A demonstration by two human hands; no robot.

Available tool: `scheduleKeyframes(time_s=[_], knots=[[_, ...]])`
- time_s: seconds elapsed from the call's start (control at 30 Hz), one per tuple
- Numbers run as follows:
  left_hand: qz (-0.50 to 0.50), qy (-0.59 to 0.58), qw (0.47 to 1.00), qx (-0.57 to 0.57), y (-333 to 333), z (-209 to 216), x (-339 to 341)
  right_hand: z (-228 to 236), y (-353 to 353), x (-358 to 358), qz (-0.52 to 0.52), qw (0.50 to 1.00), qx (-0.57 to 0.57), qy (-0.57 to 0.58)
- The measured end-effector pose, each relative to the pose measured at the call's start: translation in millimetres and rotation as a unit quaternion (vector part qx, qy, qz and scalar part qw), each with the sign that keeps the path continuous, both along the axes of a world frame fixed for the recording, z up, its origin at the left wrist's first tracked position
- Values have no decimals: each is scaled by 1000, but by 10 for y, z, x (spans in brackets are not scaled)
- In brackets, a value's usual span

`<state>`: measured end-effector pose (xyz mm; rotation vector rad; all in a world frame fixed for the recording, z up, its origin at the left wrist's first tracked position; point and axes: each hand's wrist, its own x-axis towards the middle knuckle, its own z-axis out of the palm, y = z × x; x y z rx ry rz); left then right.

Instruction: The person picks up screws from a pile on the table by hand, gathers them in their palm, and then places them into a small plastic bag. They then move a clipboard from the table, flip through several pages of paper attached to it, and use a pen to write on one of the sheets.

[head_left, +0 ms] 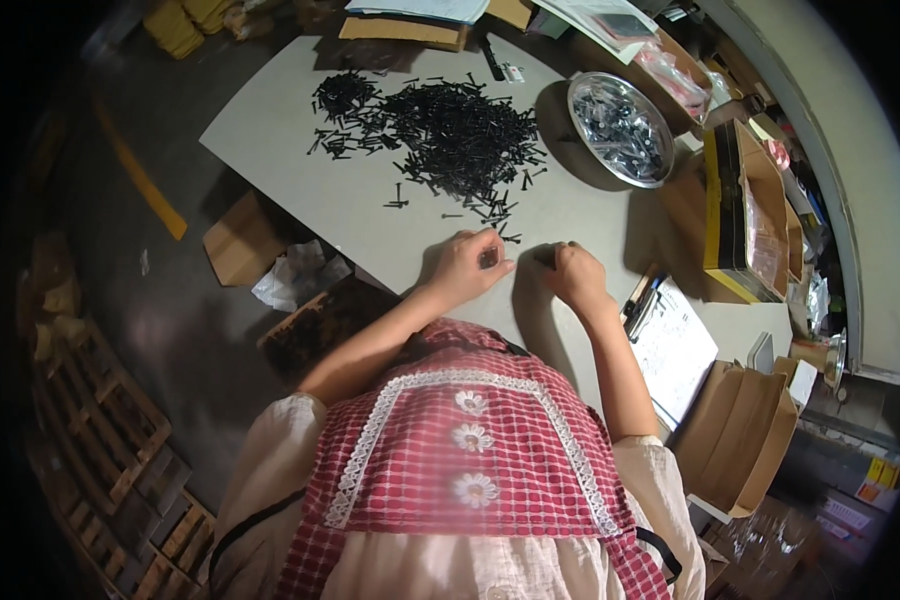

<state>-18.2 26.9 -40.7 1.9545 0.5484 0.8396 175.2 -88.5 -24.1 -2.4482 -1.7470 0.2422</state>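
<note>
A wide heap of black screws lies on the pale table, with several strays toward me. My left hand is just below the nearest strays, its fingers curled round some dark screws that show in the gap by the thumb. To its right, and apart from it, my right hand is closed with the fingertips together over the table. Something dark is at those fingertips, but shadow keeps me from making it out.
A round metal bowl of small clear bags stands right of the heap. Further right are an open black-and-yellow carton, a clipboard with papers and a brown box. Wooden pallets lie on the floor at left.
</note>
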Motion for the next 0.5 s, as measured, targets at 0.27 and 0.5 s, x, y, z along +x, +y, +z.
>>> scheduleKeyframes(time_s=[0.27,0.5], knots=[[5,-19,1000,-13,-10,-58,6,221,-51,73,-77,989,46,119],[0,-26,1000,-4,1,-112,27,443,-13,-220,-48,918,256,299]])
